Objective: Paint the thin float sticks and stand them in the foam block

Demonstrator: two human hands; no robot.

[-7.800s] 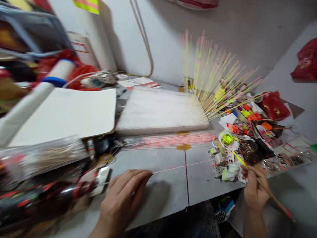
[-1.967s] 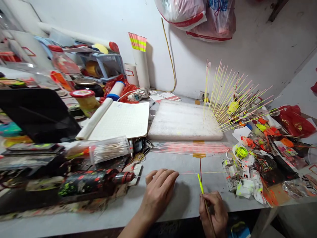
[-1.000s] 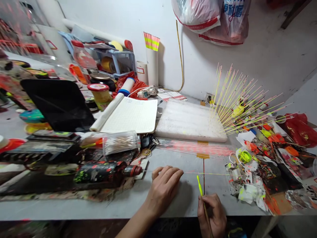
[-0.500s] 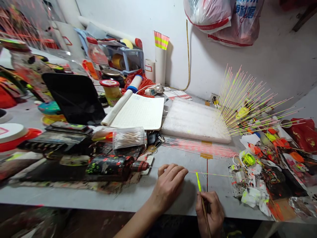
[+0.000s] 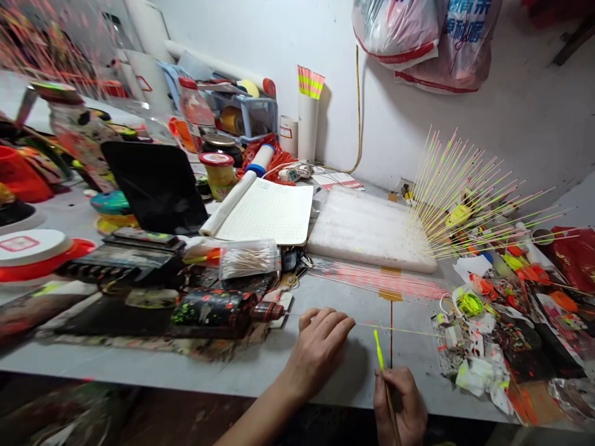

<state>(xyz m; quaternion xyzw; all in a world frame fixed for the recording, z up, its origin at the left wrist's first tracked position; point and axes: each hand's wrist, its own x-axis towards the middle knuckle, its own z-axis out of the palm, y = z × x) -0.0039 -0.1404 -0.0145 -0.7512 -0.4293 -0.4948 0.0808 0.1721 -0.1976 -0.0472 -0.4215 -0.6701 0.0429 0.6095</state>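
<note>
Over the table, I have the right hand gripping the brush, its bright yellow tip raised just beside the rod. I see the rod stretch from the motor to the clutter, partly hidden under the left hand. That hand bends over it, and I cannot tell whether its fingers pinch. Beyond, pink sticks lie beside the foam block.

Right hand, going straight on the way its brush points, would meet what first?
Its brush would likely meet the thin stick just beyond its tip first; depth is unclear and they may be touching.
</note>
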